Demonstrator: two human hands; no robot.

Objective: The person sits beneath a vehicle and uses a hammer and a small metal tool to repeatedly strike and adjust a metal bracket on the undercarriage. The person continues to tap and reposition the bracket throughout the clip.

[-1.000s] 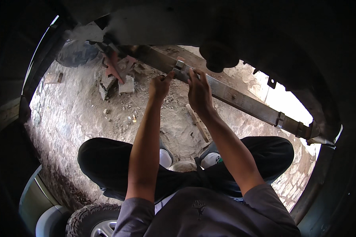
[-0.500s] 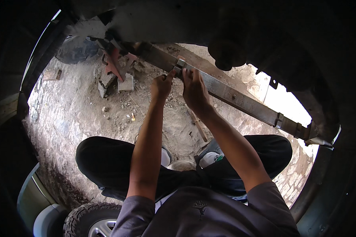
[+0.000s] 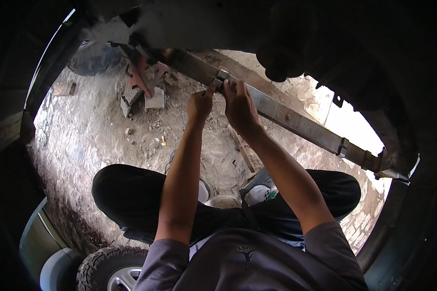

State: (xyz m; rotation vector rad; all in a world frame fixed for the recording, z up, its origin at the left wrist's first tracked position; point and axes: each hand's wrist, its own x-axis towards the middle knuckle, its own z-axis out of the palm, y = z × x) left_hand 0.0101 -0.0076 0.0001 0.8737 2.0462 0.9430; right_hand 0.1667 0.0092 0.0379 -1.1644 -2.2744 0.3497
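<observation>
A long metal bar, like a leaf spring, runs diagonally under the dark vehicle body, banded by a square metal clamp. My left hand has its fingers closed at the clamp's lower left side, thumb or forefinger raised against it. Just right of it, my right hand bends its closed fingers over the bar beside the clamp; the fingertips are partly hidden. A second clamp sits farther down the bar toward the right.
A red metal stand is among broken blocks on the dusty ground. A wooden stick lies beyond my crossed legs. A tyre lies at lower left. Dark bodywork surrounds the opening.
My right hand's fingers have shifted slightly left toward the clamp since a second ago. The left hand stays at the clamp; the view has moved slightly.
</observation>
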